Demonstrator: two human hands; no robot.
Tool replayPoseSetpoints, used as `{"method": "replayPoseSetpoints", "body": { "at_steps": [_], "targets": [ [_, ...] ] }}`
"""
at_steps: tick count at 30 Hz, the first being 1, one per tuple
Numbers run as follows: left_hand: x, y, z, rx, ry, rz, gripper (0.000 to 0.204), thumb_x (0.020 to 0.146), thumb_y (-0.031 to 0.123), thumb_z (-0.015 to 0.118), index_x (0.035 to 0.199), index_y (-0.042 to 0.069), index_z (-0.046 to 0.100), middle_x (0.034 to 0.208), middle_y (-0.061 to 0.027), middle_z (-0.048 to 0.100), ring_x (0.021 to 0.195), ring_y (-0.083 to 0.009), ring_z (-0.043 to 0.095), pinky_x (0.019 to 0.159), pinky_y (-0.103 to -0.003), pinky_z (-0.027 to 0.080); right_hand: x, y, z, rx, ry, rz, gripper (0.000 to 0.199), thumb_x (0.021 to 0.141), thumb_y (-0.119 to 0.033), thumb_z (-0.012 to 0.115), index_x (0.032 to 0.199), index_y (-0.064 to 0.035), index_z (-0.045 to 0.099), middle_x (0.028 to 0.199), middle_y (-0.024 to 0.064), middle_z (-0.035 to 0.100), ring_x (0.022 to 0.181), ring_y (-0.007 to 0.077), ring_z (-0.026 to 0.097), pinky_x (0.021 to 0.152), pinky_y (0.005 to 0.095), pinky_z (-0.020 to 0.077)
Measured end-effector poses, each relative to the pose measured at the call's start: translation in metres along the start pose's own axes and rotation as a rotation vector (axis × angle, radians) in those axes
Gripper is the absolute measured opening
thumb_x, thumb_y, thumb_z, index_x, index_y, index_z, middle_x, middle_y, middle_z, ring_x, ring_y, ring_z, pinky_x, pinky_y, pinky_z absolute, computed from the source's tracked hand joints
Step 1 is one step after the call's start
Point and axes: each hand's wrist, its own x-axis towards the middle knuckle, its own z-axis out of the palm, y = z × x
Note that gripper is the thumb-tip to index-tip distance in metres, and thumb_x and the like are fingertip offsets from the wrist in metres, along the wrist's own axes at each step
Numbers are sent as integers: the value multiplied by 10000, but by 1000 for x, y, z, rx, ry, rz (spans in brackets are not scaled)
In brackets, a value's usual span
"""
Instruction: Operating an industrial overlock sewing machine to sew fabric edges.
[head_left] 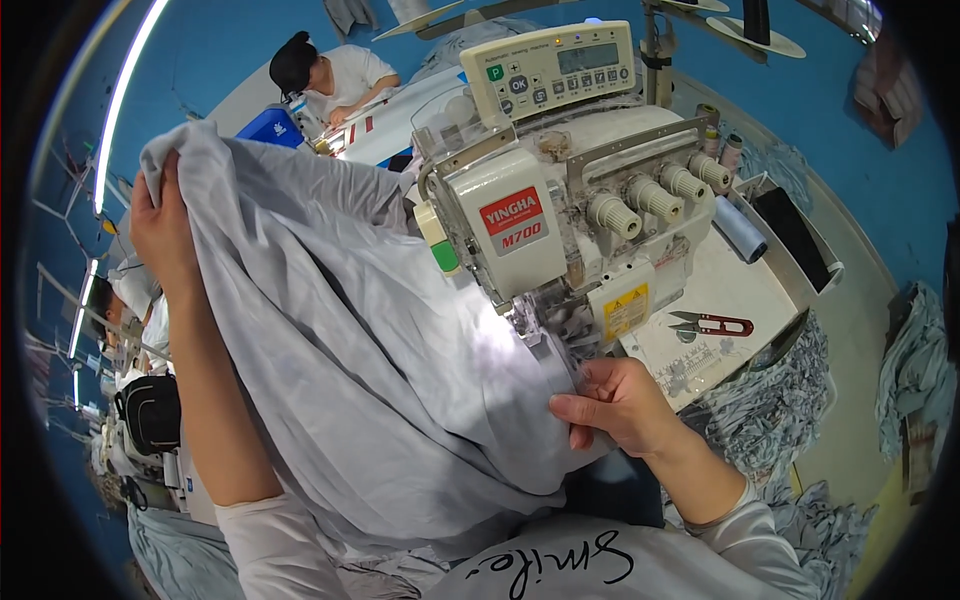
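A large piece of light grey fabric hangs from my raised left hand and spreads across to the sewing machine. My left hand is closed round the fabric's upper left edge. At the machine's lit needle area, the fabric's right edge lies under the presser foot. Just in front of that spot, my right hand pinches the same edge between thumb and fingers. Below the hands the cloth drapes over my lap in loose folds.
Red-handled thread snips lie on the machine table, right of the needle area. Behind them a blue thread spool rests by a white tray. Patterned fabric scraps heap at the right. A co-worker sits at the far left.
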Motion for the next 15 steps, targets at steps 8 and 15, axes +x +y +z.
{"method": "replayPoseSetpoints", "body": {
  "at_steps": [8,15],
  "targets": [
    [86,-18,14,162,40,120,437,843,473,601,1076,111,675,947,-73,692,869,-178,644,779,-274,467,1,-4,4,2,37,33,145,809,-86,696,767,8,593,639,51,604,497,112,588,449,220,465],
    [162,-37,31,272,121,159,582,780,594,588,1152,149,642,1097,-106,655,1034,-252,609,893,-321,442,3,-1,-1,-82,55,55,170,797,-97,712,727,3,595,616,49,598,489,117,585,450,227,458]
  ]
}}
